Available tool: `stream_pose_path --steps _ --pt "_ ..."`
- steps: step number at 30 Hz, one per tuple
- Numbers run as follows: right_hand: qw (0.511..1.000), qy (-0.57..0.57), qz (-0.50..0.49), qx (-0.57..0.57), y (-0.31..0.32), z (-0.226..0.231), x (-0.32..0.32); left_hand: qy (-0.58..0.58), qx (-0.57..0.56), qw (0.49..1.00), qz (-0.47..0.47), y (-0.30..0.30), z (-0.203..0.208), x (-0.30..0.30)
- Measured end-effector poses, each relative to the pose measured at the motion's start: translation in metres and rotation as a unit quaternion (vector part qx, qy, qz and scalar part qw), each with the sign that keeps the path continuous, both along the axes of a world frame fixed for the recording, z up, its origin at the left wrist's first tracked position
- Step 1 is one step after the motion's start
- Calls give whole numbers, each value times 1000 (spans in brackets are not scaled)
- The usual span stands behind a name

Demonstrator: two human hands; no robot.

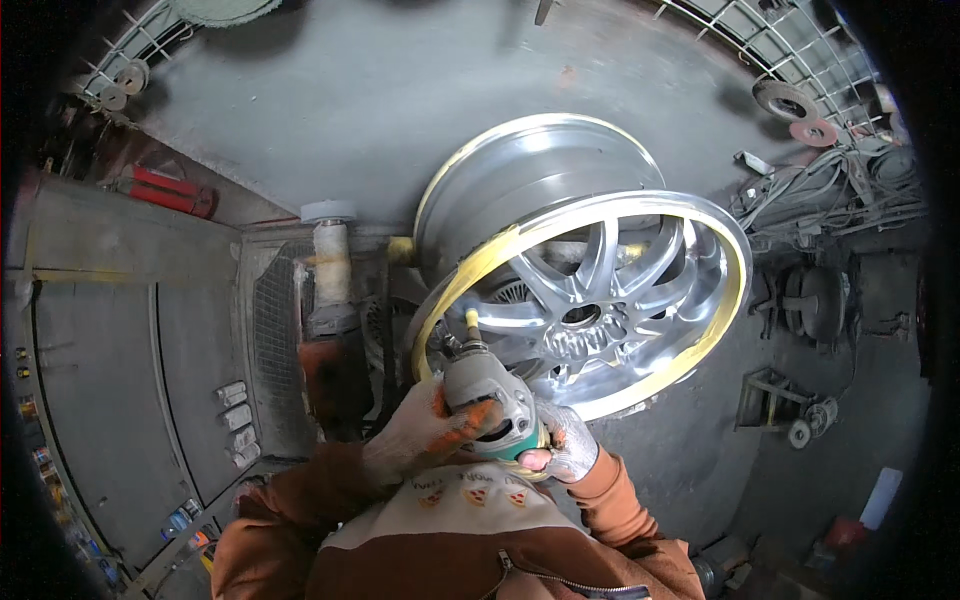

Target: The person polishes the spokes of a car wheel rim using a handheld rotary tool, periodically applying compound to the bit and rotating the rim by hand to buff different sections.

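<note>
A die grinder with a grey head and a green body is held between my gloved hands, close to my chest. My left hand, in a white knit glove with orange patches, wraps round its grey head. At the rear, my right hand grips the green body; a bare fingertip shows through that glove. The tool's slim shaft ends in a small yellowish bit by a spoke inside the wheel; whether it touches is unclear. The silver alloy wheel rim stands tilted before me, with yellow tape along its lip.
Behind the wheel rises a grey wall. A pipe-like post stands left of the wheel, near a red cylinder. Spray cans line the left. Wire racks with discs and hanging cables are at right.
</note>
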State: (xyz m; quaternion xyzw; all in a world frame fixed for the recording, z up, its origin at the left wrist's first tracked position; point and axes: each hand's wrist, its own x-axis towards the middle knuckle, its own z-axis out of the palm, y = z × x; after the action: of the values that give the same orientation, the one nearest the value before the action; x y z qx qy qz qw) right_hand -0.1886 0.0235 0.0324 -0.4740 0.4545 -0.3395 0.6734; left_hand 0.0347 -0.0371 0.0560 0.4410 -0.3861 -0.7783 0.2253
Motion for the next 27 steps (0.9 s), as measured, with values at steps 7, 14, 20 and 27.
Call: stream_pose_path --steps 7,14,20,27 --pt "999 -6 30 13 -19 -24 6 40 -9 999 31 -13 1 6" --pt "1000 -7 15 25 2 -8 -5 28 29 998 -41 0 -18 9" --pt "996 -73 27 52 -18 -29 0 7 -58 998 -2 -15 -11 2" --pt "997 -57 42 29 -23 -25 1 -40 -17 999 -12 -19 4 5"
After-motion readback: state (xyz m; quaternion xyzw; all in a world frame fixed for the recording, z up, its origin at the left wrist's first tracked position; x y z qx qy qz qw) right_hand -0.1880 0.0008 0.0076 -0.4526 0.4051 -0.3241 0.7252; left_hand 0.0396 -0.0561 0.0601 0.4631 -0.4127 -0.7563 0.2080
